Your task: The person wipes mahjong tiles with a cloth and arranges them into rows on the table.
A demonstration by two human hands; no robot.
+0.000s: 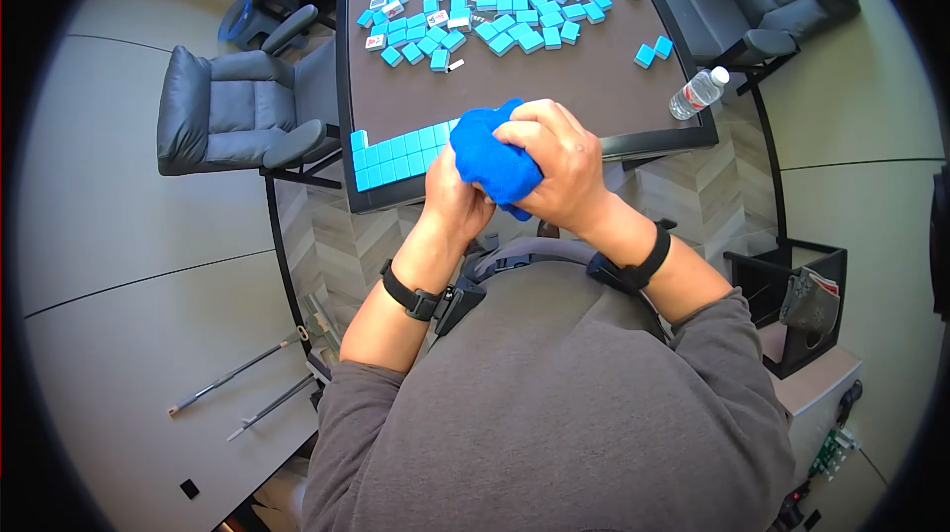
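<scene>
A bunched bright blue cloth (492,156) is between my two hands, above the near edge of the table. My right hand (562,158) grips it from the right with bent fingers. On its lower left, my left hand (457,193) is closed around it, its fingers partly hidden by the cloth. Whether the cloth wraps anything cannot be seen. Just left of my hands, light blue tiles (396,155) stand in neat rows along the near edge, one more on top at the left end.
Many loose tiles (505,7) lie scattered over the far part of the brown table (594,87). A water bottle (699,94) stands at the near right corner. Grey chairs (247,111) flank the table, and a black bin (792,285) sits at the right.
</scene>
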